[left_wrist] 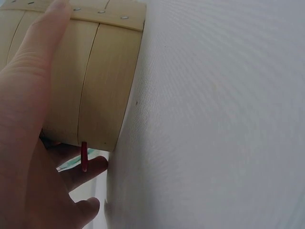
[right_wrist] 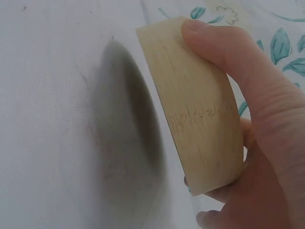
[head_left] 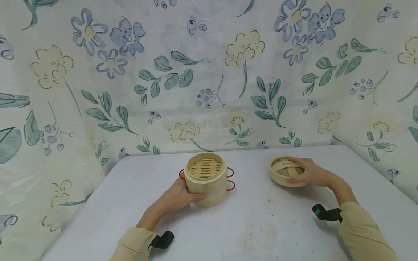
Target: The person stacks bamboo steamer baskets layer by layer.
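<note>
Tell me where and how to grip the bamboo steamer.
Probably best by the bamboo steamer's round side wall, coming from the left, where the left hand holds it. It stands upright, so that wall offers a broad, curved surface; the red loops look thin for a firm hold.

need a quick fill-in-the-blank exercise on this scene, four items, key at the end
1. The left hand grips the steamer, while the right hand holds its ____.
2. The loops on the steamer's sides are ____ in colour.
3. In the head view, two loops show on the steamer's right side and ____ on its left.
4. The backdrop is printed with leaves, berries and ____.

Missing words: lid; red; one; flowers.
</note>
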Motion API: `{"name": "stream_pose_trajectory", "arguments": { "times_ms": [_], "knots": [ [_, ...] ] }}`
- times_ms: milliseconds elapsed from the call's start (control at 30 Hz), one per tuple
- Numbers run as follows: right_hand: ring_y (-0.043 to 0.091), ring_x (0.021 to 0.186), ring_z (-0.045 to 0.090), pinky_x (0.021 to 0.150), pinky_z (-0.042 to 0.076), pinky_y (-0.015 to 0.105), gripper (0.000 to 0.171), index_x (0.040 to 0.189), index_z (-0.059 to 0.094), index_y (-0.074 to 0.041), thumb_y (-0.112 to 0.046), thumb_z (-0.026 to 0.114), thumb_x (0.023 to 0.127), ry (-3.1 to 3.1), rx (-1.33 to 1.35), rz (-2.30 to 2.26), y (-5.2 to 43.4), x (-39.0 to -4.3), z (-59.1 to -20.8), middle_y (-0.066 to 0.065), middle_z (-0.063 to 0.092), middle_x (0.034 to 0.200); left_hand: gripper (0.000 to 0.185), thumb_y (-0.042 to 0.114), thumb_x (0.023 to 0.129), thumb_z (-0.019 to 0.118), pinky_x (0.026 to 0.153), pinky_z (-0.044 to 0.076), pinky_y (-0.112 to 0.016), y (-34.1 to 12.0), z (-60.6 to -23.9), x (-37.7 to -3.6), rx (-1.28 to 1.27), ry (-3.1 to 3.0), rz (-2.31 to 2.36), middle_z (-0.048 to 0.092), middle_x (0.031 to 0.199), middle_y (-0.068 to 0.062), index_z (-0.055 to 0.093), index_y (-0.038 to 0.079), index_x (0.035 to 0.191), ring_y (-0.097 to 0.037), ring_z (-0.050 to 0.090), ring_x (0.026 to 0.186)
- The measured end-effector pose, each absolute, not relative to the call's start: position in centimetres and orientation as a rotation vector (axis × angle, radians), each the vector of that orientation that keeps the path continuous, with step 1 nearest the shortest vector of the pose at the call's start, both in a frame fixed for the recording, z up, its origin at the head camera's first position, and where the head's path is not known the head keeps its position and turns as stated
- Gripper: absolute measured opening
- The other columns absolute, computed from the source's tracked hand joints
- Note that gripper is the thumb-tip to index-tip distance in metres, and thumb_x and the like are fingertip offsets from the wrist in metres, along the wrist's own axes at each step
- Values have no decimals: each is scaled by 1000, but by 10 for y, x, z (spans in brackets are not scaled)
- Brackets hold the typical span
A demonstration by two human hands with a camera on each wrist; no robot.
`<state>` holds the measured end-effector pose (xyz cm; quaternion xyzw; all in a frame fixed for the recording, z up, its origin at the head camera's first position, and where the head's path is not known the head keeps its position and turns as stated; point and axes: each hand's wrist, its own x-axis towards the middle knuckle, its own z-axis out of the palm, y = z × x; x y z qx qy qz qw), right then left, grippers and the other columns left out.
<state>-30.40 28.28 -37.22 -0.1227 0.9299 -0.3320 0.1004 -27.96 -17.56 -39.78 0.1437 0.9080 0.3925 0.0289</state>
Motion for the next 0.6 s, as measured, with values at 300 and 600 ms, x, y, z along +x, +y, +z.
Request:
{"name": "stream_pose_trajectory", "arguments": {
  "times_ms": [300,600],
  "knots": [
    [45,125,31,94,40,64,98,155,24,-5,-47,74,82,2812,-413,-1025,281,-304,-366,33,20,148,84,40,75,86,110,38,-49,-175,-397,-279,487,2746,1279,59,134,2,42,22,144,-18,52,127],
    [43,128,30,96,38,63,94,155,26,-8,-47,73,84,2822,-463,-1060,275,-303,-361,30,21,150,87,39,75,86,113,34,-50,-175,-394,-279,496,2733,1291,55,139,2,38,23,147,-20,47,133]
  ]
}}
